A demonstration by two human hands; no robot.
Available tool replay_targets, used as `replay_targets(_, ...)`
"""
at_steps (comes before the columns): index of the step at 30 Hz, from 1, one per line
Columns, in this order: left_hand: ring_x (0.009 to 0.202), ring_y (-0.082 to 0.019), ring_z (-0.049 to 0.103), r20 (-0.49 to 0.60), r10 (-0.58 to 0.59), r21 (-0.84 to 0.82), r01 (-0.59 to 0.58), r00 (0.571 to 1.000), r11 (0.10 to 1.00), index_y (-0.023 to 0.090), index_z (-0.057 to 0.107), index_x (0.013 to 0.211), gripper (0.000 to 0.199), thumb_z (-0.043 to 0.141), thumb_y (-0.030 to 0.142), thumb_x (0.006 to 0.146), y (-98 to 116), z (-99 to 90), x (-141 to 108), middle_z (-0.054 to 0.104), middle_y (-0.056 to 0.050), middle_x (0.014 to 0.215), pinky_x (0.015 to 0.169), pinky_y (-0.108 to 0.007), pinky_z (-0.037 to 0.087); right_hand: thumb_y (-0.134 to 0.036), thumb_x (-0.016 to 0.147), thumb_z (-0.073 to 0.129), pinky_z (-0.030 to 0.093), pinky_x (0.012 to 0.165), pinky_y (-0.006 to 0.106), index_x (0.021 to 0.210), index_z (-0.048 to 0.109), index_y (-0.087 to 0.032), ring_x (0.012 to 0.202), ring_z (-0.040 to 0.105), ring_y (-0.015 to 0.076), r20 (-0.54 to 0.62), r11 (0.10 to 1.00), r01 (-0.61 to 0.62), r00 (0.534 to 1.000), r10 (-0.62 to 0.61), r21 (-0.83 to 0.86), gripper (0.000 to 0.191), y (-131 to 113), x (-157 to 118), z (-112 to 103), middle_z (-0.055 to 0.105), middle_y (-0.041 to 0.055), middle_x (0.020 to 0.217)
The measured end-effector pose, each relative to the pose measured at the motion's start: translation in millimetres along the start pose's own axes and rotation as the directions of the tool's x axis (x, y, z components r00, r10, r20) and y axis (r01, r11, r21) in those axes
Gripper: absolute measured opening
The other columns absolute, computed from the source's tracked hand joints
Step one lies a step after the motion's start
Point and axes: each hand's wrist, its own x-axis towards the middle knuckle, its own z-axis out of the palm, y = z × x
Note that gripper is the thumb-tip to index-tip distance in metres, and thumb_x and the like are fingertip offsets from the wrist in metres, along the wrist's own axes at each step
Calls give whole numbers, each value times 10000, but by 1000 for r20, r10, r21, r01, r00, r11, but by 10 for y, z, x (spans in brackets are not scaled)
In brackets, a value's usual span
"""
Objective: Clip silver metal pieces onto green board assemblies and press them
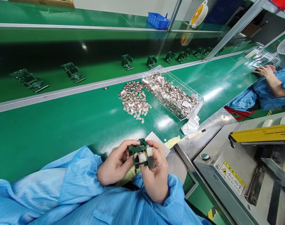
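Note:
Close to my body, a dark green plastic frame [139, 149] with open sides is held up between both hands. My left hand [116, 165] is closed on its left side, thumb and fingers pinching the edge. On the opposite side, my right hand [156, 173] grips it with the thumb below and fingers around the upper right. White coverings, apparently on fingertips, show through the frame's opening. Behind my right hand lies a grid-patterned plate [157, 140], partly hidden. Further up the green bench sits a loose pile of small metal parts [134, 100].
A clear tray [179, 115] of similar metal parts stands beside the pile. Several dark green frames [127, 62] line the belt behind a metal rail. At right are a marker pen [195, 134], a machine with a yellow bar [261, 134], and another person's hands [265, 71].

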Motion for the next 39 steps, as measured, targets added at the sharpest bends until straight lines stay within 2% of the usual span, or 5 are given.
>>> replay_targets(5, 805, -155, 583, 2, -63, -40, 63, 998, 997, 232, 497, 1256, 314, 525, 347, 965, 15, 25, -13, 592, -27, 911, 692, -228, 496, -148, 799, 585, 450, 911, 400, 862, 614, -211, 1075, 548, 262, -1, 999, 19, 1000, -19, -37, 94, -53, 6, -6, 554, 96, 1128)
replay_targets(13, 943, -158, 580, 106, -32, -181, 51, 994, 982, 273, 435, 1315, 341, 488, 345, 986, 31, 13, 6, 537, -67, 1169, 826, -252, 506, -145, 772, 582, 455, 900, 375, 828, 620, -207, 1083, 562, 260, 29, 1000, -8, 1000, 8, -14, 92, -33, -12, -53, 573, 95, 1145)
replay_targets(21, 983, -183, 594, 144, -24, -222, 56, 989, 973, 249, 430, 1316, 375, 502, 386, 975, 66, -2, 8, 545, -92, 1186, 840, -260, 508, -143, 745, 629, 474, 854, 353, 787, 622, -209, 1061, 587, 257, 8, 999, -36, 999, 36, 5, 79, 24, -22, -87, 599, 94, 1143)
replay_targets(28, 814, -123, 565, 45, -38, -113, 43, 998, 993, 256, 478, 1260, 293, 518, 311, 975, 5, 45, -6, 577, -36, 1028, 717, -204, 494, -140, 756, 616, 495, 799, 338, 804, 646, -209, 927, 614, 229, -9, 999, -31, 999, 32, 25, 89, -13, -13, -61, 630, 75, 1012)
replay_targets(39, 655, -127, 565, -44, -156, -85, 152, 987, 985, 214, 521, 1234, 370, 576, 412, 926, 20, 106, -59, 605, -23, 829, 579, -210, 497, -194, 848, 635, 537, 674, 262, 922, 628, -218, 746, 644, 165, -5, 909, -178, 981, 195, 378, 78, 42, -95, 32, 675, 18, 846)
